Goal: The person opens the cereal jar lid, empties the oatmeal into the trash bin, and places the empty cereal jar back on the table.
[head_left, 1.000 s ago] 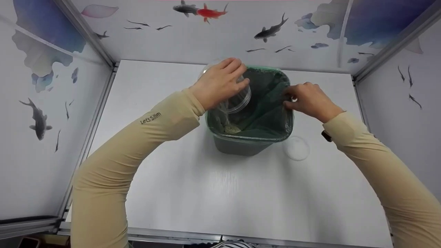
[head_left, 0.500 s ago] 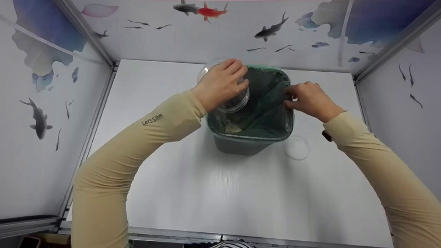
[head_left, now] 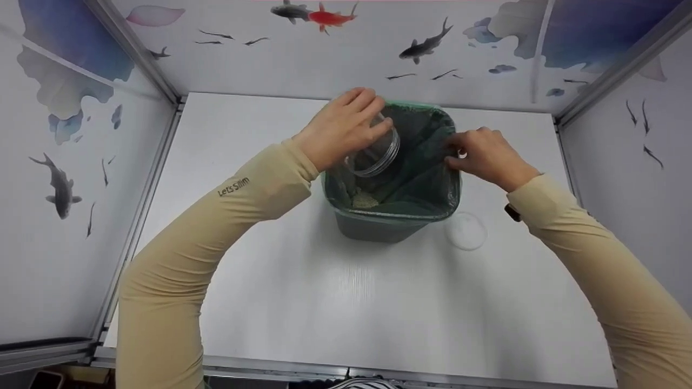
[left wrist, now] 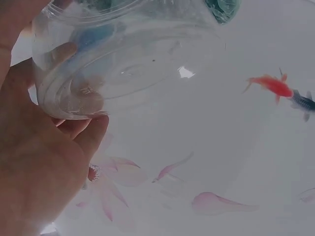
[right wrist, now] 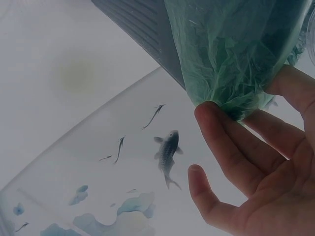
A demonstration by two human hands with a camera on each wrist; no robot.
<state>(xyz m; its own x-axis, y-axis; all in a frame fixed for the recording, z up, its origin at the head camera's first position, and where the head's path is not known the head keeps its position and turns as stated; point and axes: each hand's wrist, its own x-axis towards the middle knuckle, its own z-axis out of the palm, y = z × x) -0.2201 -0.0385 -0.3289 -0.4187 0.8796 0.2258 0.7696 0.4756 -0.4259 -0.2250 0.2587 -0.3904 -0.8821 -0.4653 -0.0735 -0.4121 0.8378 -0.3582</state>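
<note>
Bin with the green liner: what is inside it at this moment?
Inside the bin, the green liner holds a small pile of pale grains at the near left. The clear jar, tipped in the left hand, covers part of the bottom.

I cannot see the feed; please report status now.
Left hand grips clear jar, tipped over bin. Right hand pinches green liner. Nothing blocking.

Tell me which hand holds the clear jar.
The left hand. It grips the clear jar, tilted mouth-down over the bin. The right hand pinches the green bag at the bin's rim instead.
</note>
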